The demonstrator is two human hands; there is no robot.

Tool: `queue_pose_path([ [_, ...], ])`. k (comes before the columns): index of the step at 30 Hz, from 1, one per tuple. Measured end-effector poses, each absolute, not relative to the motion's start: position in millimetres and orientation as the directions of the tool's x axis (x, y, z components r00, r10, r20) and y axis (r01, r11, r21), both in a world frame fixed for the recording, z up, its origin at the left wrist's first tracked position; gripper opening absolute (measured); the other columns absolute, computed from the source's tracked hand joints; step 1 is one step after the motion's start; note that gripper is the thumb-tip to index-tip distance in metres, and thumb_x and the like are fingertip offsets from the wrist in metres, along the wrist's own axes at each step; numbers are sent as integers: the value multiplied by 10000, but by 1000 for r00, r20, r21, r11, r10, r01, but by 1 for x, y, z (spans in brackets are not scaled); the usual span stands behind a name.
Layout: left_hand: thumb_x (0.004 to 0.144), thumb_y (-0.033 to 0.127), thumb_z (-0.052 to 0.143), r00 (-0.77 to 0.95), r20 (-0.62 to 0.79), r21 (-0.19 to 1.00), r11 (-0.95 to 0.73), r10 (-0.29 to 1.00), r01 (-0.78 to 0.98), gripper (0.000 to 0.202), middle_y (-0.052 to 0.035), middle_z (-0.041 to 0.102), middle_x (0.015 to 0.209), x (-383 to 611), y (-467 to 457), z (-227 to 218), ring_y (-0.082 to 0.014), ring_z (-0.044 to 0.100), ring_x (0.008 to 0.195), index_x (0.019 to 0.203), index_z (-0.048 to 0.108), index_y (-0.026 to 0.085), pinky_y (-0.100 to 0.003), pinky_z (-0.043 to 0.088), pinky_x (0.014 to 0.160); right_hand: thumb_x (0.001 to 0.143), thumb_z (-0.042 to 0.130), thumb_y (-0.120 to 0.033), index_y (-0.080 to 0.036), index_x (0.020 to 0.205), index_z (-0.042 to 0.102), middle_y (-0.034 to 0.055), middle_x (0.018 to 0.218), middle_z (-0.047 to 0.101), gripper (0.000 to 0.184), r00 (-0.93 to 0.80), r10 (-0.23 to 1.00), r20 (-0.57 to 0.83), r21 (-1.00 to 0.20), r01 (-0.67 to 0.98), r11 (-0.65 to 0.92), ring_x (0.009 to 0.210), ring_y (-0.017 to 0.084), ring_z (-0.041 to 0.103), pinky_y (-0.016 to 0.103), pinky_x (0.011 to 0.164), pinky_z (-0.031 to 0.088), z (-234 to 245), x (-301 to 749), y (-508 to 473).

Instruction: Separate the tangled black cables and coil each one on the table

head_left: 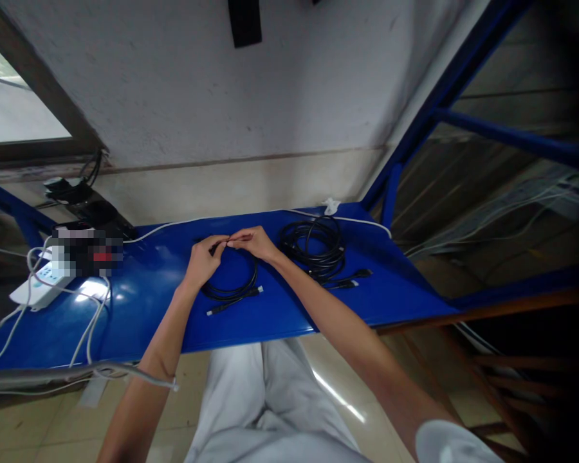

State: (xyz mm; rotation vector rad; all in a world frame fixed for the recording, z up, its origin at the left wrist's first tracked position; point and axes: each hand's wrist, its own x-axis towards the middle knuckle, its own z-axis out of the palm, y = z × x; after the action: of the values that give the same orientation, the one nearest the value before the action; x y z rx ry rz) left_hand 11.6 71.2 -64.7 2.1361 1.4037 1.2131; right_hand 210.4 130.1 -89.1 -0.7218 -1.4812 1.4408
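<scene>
A black cable (231,297) is looped into a coil on the blue table, its two plug ends lying toward me. At the coil's far side my left hand (205,258) has its fingers closed around the cable. My right hand (258,244) meets it there in a pinch, fingertips touching or nearly touching the left ones. Whatever thin thing the right fingertips pinch is too small to make out. Just right of my right hand rests a pile of coiled black cables (313,247), several plugs pointing to the right.
A white power strip (43,283) with white cords lies at the table's (149,315) left end, beside black items partly blurred out. A white cord runs along the back edge, near a crumpled white scrap (330,206). Blue frame bars (390,193) rise at the right.
</scene>
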Motion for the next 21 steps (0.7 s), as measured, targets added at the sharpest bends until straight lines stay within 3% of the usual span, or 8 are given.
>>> queue_pose_path([
  [5,1054,287,554,121,494,685,-472,861,555,240,-77,794,1130,17,70,-61,-215,754,1040,1177,746,211,-366,591,981,710,967,-467,-183,995,871,60,927,844,414,-408,895,180,-966,-246,82,828,186,759,316,819,614,-81,211,127],
  [14,1045,252,549,100,531,644,-477,842,598,233,-93,734,1166,18,68,-56,-219,712,1039,1157,750,217,-386,587,968,753,947,-511,-151,1072,848,92,960,844,491,-445,888,118,-950,-310,-29,927,213,806,303,828,641,-81,207,120],
  [21,980,294,676,137,573,581,-518,808,627,128,-86,727,1109,20,65,-52,-235,711,1062,1065,746,229,-409,577,1006,727,958,-523,-138,1056,846,88,930,843,518,-427,899,101,-948,-315,-43,850,205,804,327,808,667,-82,207,121],
])
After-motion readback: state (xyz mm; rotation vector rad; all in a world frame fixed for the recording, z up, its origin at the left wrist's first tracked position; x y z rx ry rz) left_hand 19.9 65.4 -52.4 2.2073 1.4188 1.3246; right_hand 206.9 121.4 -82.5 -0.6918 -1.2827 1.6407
